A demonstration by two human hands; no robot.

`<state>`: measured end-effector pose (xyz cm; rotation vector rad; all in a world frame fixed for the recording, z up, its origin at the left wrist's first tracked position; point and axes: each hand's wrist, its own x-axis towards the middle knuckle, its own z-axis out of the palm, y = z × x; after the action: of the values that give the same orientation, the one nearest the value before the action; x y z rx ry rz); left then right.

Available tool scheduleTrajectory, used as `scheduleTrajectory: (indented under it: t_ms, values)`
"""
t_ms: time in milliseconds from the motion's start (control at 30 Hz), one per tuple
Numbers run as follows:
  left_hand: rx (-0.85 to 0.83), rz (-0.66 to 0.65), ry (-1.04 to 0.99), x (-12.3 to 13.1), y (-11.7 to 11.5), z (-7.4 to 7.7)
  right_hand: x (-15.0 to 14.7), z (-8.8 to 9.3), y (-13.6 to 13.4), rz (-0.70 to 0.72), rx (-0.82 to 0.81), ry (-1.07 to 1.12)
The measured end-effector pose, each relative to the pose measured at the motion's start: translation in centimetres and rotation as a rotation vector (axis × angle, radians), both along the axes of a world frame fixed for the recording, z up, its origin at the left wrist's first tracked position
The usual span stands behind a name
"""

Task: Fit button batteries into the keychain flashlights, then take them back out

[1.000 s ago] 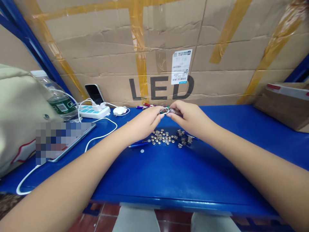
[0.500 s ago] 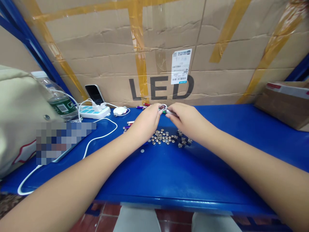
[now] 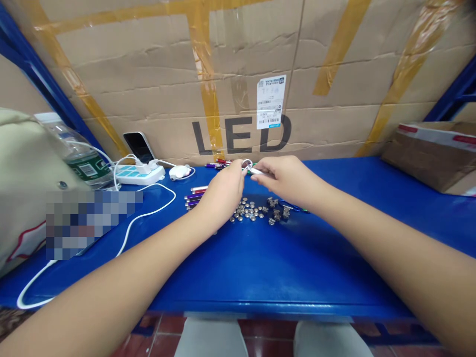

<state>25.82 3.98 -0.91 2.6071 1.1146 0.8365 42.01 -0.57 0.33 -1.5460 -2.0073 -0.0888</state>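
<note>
Both hands have drifted slightly left — the left hand (image 3: 223, 191) and right hand (image 3: 288, 179) meet above the button cells (image 3: 248, 210), fingers pinched shut on a small silver keychain light (image 3: 256, 171). Assembly looks mid-step; next it needs a steady, aligned twist.

**A:** What surface is showing?

**B:** A blue shelf (image 3: 260, 267) is stretching across the view.

**A:** What is lying on it?

**B:** Small silver button cells (image 3: 250, 210) are sitting scattered at its middle. Slim pens (image 3: 195, 197) are lying just left of them. Far left, a white power strip (image 3: 139, 173) and a white cable (image 3: 130, 225) are resting. A cardboard box (image 3: 433, 153) is sitting far right.
</note>
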Motion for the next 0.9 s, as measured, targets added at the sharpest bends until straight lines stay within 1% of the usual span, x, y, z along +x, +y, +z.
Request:
scheduleTrajectory:
  t_ms: [67, 200, 300, 400, 467, 533, 600, 667, 700, 733, 800, 833, 900]
  values:
    - [-0.032, -0.016, -0.020, 0.2, -0.2, 0.1, 0.2, 0.6, -0.3, -0.012, -0.032, -0.013]
    - [-0.160, -0.066, -0.076, 0.7, -0.7, 0.2, 0.9, 1.6, -0.7, -0.005, -0.101, -0.101]
    - [-0.243, -0.131, -0.153, 1.0, -0.7, 0.1, 1.6, 2.2, -1.0, 0.014, -0.150, -0.127]
    - [-0.354, -0.167, -0.254, 1.0, -0.3, 0.0, 2.6, 2.9, -1.7, 0.135, -0.288, -0.102]
    - [-0.377, -0.189, -0.293, 0.9, -0.1, 0.1, 3.5, 3.5, -2.2, 0.200, -0.379, -0.037]
    - [-0.329, -0.246, -0.227, 1.1, 0.0, 0.2, 4.6, 4.0, -2.6, 0.204, -0.373, 0.108]
    - [-0.258, -0.316, -0.050, 1.7, -0.3, 0.2, 5.8, 4.2, -2.5, 0.191, -0.261, 0.328]
    - [-0.165, -0.399, 0.163, 2.8, -0.9, 0.2, 6.8, 4.1, -2.1, 0.185, -0.129, 0.548]
    - [-0.100, -0.451, 0.254, 3.5, -1.3, 0.2, 7.2, 3.9, -1.8, 0.179, -0.086, 0.625]
    - [-0.036, -0.502, 0.319, 4.2, -1.6, 0.1, 7.5, 3.6, -1.5, 0.172, -0.065, 0.676]
    - [0.055, -0.577, 0.380, 5.6, -2.4, 0.1, 7.8, 3.0, -0.9, 0.162, -0.083, 0.710]
    - [0.082, -0.591, 0.392, 6.3, -2.7, 0.0, 7.9, 2.7, -0.6, 0.161, -0.106, 0.707]
    - [0.122, -0.574, 0.419, 7.3, -3.2, -0.2, 7.8, 2.3, -0.3, 0.166, -0.150, 0.678]
